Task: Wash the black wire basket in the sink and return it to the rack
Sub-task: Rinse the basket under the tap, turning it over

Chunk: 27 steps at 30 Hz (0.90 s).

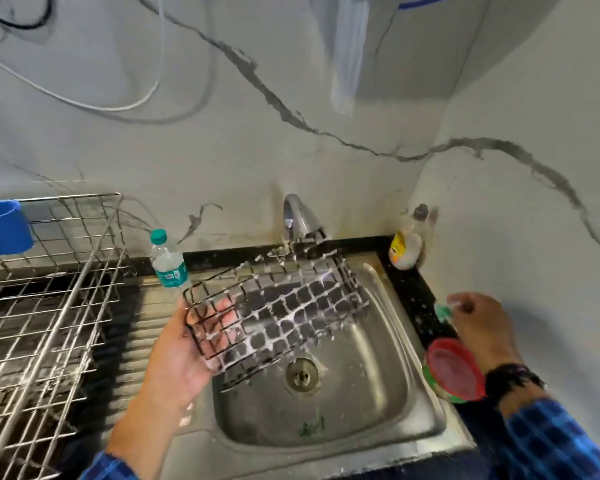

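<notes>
The black wire basket [278, 306], streaked with white soap foam, hangs tilted over the steel sink [388, 393], its far end under the tap [297, 216]. My left hand [184, 351] grips the basket's near left end, with fingers showing through the wires. My right hand [478, 320] is off to the right above the dark counter edge and pinches a small green scrubber [442, 311]. The steel dish rack [42, 306] stands on the counter to the left.
A clear water bottle with a teal cap [168, 263] stands between rack and sink. A soap bottle [407, 245] sits in the back right corner. A red and green container [456, 374] rests on the sink's right edge. A blue holder [2, 226] hangs on the rack.
</notes>
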Available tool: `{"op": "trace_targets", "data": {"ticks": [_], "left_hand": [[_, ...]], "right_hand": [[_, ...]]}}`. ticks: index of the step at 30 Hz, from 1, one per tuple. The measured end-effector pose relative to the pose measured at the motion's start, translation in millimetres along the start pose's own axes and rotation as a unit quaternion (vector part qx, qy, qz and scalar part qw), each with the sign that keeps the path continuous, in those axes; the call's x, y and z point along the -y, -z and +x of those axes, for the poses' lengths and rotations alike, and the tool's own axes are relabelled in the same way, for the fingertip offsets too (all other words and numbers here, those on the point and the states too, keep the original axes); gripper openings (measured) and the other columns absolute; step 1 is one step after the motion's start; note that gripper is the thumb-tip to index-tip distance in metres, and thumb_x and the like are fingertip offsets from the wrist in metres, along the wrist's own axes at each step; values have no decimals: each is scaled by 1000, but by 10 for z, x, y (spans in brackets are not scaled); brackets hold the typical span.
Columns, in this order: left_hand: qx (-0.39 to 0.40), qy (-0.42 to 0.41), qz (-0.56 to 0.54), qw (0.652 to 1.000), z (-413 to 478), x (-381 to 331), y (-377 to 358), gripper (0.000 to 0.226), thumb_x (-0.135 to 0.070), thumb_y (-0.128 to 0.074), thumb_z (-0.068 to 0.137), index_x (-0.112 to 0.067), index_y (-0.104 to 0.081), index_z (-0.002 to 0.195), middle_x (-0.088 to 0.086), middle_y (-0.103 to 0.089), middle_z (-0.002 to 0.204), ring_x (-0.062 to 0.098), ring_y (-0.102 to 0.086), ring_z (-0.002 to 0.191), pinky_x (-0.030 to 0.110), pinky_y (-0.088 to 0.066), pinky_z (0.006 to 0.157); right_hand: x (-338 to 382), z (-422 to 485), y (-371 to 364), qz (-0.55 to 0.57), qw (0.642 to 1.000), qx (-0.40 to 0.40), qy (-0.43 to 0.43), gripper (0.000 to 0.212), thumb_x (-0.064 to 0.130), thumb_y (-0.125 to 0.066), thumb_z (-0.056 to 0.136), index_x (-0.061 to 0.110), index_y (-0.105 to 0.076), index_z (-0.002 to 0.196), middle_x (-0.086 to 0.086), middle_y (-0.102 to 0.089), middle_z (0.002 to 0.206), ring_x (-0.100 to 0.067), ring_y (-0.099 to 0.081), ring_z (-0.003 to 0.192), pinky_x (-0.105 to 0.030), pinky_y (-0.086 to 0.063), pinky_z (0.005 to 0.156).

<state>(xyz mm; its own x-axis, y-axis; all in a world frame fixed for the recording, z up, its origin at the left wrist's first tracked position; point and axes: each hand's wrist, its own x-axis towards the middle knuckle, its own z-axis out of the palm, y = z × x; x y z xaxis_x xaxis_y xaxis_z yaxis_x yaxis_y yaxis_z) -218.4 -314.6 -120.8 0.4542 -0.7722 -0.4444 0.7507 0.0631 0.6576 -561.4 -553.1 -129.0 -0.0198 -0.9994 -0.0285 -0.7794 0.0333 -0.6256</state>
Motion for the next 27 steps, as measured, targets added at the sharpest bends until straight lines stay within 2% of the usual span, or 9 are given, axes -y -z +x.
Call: {"op": "trace_targets", "data": {"ticks": [2, 4, 8, 12, 15, 17, 21, 24, 27], "left_hand": [[-8, 21, 36, 999, 19, -8, 156, 74, -46, -32, 105, -13, -70, 51, 5, -73, 63, 18, -71, 51, 30, -56, 41], [-15, 37, 64, 997, 131, 66, 287, 60, -49, -38, 102, -9, -70, 71, 13, -77, 76, 24, -75, 60, 34, -60, 47], [-68, 76, 94, 990, 388, 306, 77, 61, -42, -31, 108, -11, -65, 68, 22, -77, 94, 28, -76, 67, 31, -60, 47], [-117, 90, 77, 986, 848, 395, -220, 52, -36, -25, 112, -1, -63, 111, 17, -76, 80, 20, -70, 48, 23, -49, 32], [-164, 78, 63, 981, 1239, 361, -311, 56, -41, -28, 110, -2, -54, 141, 15, -78, 90, 20, -73, 55, 22, -51, 35], [-168, 82, 69, 980, 1424, 350, -335, 57, -44, -30, 109, -3, -64, 131, 13, -77, 100, 20, -74, 57, 21, -50, 36], [-151, 85, 55, 983, 1750, 361, -426, 50, -41, -33, 109, -7, -70, 110, 6, -78, 78, 16, -71, 51, 22, -52, 37], [-123, 124, 34, 984, 1938, 417, -489, 60, -41, -29, 108, -2, -75, 100, 10, -78, 77, 19, -74, 55, 25, -55, 40], [-57, 154, 43, 985, 2029, 594, -687, 66, -50, -24, 106, -2, -69, 113, 12, -77, 82, 22, -73, 62, 22, -53, 45]], "right_hand": [[-311, -19, -126, -35, 998, 31, -36, 11, 17, -70, 89, 12, -78, 94, -20, -74, 106, -38, -67, 103, -35, -44, 82], [-465, 4, -221, -65, 994, 74, -54, 7, 15, -70, 88, 14, -74, 82, -20, -73, 99, -38, -66, 99, -35, -43, 82], [-611, 161, -340, -125, 984, 122, -44, 24, 18, -66, 91, 13, -60, 68, -7, -62, 70, -35, -61, 76, -36, -48, 73], [-740, 297, -355, -309, 929, 200, 36, 28, 40, -60, 92, 15, -72, 90, 3, -69, 86, -21, -70, 90, -28, -52, 79], [-824, 321, -353, -371, 881, 291, 38, 40, 53, -58, 85, 19, -72, 101, 2, -72, 96, -21, -69, 100, -32, -53, 87], [-593, 232, -317, -348, 900, 260, 30, 33, 50, -55, 90, 28, -69, 109, 0, -72, 114, -25, -66, 107, -33, -50, 90], [352, 149, -744, -64, 984, 81, 147, 33, 31, -56, 99, 21, -63, 130, -3, -65, 131, -22, -62, 116, -31, -46, 94], [966, 358, -1475, -79, 960, 90, 255, 56, 46, -40, 102, 19, -39, 152, -8, -27, 164, -27, -24, 151, -52, -27, 120], [1438, 307, -2018, -209, 925, 127, 292, 65, 59, -19, 102, 22, -32, 154, -16, -5, 167, -39, -5, 153, -69, -4, 118]]}}
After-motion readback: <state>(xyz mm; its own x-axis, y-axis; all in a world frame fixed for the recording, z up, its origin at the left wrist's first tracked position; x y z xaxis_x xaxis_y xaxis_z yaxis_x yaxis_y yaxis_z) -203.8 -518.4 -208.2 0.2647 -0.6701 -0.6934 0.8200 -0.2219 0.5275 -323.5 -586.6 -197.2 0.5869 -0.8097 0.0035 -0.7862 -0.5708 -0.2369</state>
